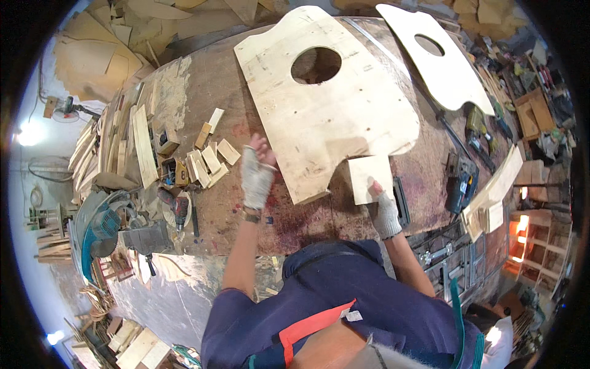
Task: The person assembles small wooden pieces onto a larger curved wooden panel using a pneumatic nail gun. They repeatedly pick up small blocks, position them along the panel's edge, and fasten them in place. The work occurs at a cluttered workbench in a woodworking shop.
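A large pale plywood panel (344, 123) with an oval hole and curved cutouts lies on the brown worktable (209, 74). My right hand (385, 215), in a pale fingerless glove, grips a small squarish wooden board (367, 175) at the panel's near edge, thumb on its top face. The fingers under that board are hidden. My left hand (257, 178), gloved the same way, is just left of the panel with its fingers apart and nothing in it. Several short wood blocks (212, 158) lie in a loose pile to its left.
A second holed panel (433, 55) lies at the far right. A power drill (180, 209) and a teal circular saw (104, 232) are at the left, near long wood strips (142, 144). A dark power tool (461, 181) and stacked wood pieces (491, 197) are on the right.
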The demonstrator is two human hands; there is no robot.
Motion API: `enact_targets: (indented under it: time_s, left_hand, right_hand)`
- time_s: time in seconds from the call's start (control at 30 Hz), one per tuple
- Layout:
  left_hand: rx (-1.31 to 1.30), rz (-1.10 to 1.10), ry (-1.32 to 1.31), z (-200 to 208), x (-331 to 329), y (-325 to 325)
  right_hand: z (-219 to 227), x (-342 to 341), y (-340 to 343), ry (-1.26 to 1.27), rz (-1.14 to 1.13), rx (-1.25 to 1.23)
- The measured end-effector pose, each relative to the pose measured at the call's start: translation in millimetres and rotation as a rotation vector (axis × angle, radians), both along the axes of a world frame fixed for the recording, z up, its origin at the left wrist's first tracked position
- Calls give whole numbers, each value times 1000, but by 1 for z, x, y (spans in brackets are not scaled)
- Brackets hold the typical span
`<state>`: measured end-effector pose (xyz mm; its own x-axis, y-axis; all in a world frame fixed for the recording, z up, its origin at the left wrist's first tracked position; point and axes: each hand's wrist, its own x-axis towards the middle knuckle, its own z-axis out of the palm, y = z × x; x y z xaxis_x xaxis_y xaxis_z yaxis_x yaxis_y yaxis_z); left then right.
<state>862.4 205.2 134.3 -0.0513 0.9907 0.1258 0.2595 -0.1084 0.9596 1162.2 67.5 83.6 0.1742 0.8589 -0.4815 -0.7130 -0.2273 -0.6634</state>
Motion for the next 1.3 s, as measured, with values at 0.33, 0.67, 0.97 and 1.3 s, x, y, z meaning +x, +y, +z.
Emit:
enact_targets:
  time_s: [0.33,0.67,0.97,1.3]
  left_hand:
    - [-638,254,-222,-155,-105,269]
    - [-622,12,-713,-228,-92,329]
    - [-507,368,-751,-56,-147,233]
    - [-503,476,-991,-50,-11,123]
  right_hand:
    - [2,-14,50,-35,-68,-97]
    - [28,6,71,-197,-36,-282]
    - [49,33,159,-90,42,-181]
    - [117,72,103,-96,-266,150]
